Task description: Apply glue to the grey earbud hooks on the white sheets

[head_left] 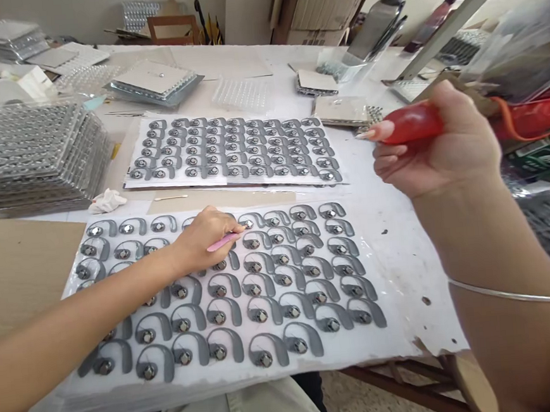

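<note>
My left hand (206, 237) rests on the near white sheet (398, 323), which is covered with rows of grey hook-shaped earpiece parts (264, 315). It pinches pink tweezers (225, 240), whose tip touches a part in the top row. My right hand (434, 142) is raised above the table's right side. Its fingers are wrapped round a red tool (414, 123) with an orange cord (511, 127). A thin bangle (515, 294) circles my right wrist.
A second sheet of the same parts (232, 149) lies further back. Stacks of clear blister trays (33, 155) stand at the left, with more trays (155, 82) behind. Brown card (18, 270) lies at the left, and cardboard boxes (321, 12) at the back.
</note>
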Tool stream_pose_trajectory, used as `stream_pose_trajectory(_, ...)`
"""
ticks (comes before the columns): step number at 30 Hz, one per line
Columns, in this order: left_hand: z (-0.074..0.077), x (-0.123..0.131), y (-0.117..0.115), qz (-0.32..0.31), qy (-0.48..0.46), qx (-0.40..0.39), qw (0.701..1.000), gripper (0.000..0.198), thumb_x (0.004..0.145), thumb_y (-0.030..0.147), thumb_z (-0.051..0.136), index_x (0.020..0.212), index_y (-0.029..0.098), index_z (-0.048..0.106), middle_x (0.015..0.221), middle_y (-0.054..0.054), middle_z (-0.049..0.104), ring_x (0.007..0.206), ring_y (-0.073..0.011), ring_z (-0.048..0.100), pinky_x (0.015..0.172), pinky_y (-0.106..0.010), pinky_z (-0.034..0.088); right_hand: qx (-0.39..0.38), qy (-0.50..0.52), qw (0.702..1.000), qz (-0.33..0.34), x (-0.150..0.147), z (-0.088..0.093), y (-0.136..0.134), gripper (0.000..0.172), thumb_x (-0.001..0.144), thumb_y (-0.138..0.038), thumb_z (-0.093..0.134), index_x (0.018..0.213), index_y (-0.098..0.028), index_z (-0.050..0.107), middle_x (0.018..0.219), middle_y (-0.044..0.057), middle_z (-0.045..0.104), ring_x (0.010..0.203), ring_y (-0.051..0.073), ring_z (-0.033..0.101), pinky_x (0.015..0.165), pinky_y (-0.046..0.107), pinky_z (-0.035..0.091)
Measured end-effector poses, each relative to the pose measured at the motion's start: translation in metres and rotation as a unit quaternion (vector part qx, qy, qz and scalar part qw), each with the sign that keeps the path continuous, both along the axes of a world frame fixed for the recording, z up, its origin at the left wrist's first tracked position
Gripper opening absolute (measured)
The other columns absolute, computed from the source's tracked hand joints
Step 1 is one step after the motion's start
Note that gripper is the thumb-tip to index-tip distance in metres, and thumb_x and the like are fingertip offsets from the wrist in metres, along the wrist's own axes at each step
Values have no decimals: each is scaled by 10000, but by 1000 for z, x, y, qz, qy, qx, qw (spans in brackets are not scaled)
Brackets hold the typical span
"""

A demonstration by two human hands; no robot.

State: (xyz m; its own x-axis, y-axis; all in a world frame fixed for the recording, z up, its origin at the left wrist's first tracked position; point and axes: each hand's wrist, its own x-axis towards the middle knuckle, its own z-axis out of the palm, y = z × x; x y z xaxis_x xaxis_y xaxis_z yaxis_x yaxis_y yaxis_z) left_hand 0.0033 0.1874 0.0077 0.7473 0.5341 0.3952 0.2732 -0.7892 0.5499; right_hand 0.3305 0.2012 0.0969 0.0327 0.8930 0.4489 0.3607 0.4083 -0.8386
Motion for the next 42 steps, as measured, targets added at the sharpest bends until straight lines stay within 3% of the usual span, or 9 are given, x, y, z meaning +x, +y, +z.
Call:
stream_pose_trajectory(3, 2, 1, -3, 13, 12, 35, 999, 166, 843, 138, 502, 852, 156, 667, 739, -31, 722, 663, -165, 662, 724, -306, 472, -128, 189, 973, -30, 18, -4, -17, 318, 851, -526, 556, 724, -265, 424, 601, -12, 646, 380, 95, 476, 333, 232, 300)
stream_pose_trajectory(5, 3, 4, -6, 27, 10, 67, 997, 159, 852, 134, 497, 849, 156, 655, 759, -38, 725, 688, -170, 667, 729, -319, 461, -130, 225, 964, -56, 15, -12, -29, 362, 786, -545, 650, 727, -270, 423, 590, -17, 654, 358, 114, 479, 318, 233, 290)
stream_pose_trajectory(9, 1, 22, -13, 18, -18, 158, 987, 133, 856, 90, 495, 869, 125, 623, 782, -61, 718, 676, -158, 644, 700, -317, 441, -81, 168, 982, -42, -10, -29, -43, 443, 782, -654, 597, 675, -228, 537, 633, 32, 667, 383, 130, 506, 309, 275, 346)
stream_pose_trajectory(12, -3, 41, -18, 6, -16, 249, 968, 129, 875, 71, 488, 844, 108, 607, 780, -86, 709, 660, -155, 606, 656, -309, 421, -56, 138, 988, -30, -28, -39, -45, 367, 791, -573, 647, 700, -221, 605, 661, 28, 658, 529, 167, 613, 346, 275, 403)
stream_pose_trajectory(16, -7, 57, -23, 11, 10, 318, 948, 164, 883, 43, 503, 766, 103, 600, 727, -84, 692, 620, -148, 559, 619, -300, 401, 12, 44, 999, -27, -42, -47, -40, 250, 750, -488, 727, 715, -246, 672, 685, 10, 652, 581, 152, 604, 470, 296, 471)
stream_pose_trajectory(19, -8, 61, -25, 22, 22, 328, 944, 170, 875, 39, 518, 736, 96, 599, 685, -81, 674, 620, -160, 560, 615, -310, 408, 66, -17, 998, -4, -49, -51, -34, 238, 769, -474, 712, 696, -251, 671, 664, 9, 636, 582, 149, 580, 542, 314, 476)
stream_pose_trajectory(29, -14, 70, -31, 35, 57, 336, 940, 196, 867, 46, 500, 699, 104, 583, 651, -90, 644, 627, -176, 558, 611, -324, 421, 130, -96, 985, 58, -59, -73, -28, 140, 789, -291, 712, 685, -241, 633, 677, -13, 641, 589, 139, 587, 579, 295, 483)
stream_pose_trajectory(42, -13, 68, -34, 44, 57, 325, 943, 230, 856, 30, 463, 671, 123, 565, 619, -86, 631, 625, -185, 556, 609, -333, 424, 152, -123, 978, 67, -67, -80, -28, 106, 771, -245, 718, 721, -237, 625, 670, -6, 642, 564, 146, 580, 538, 299, 484)
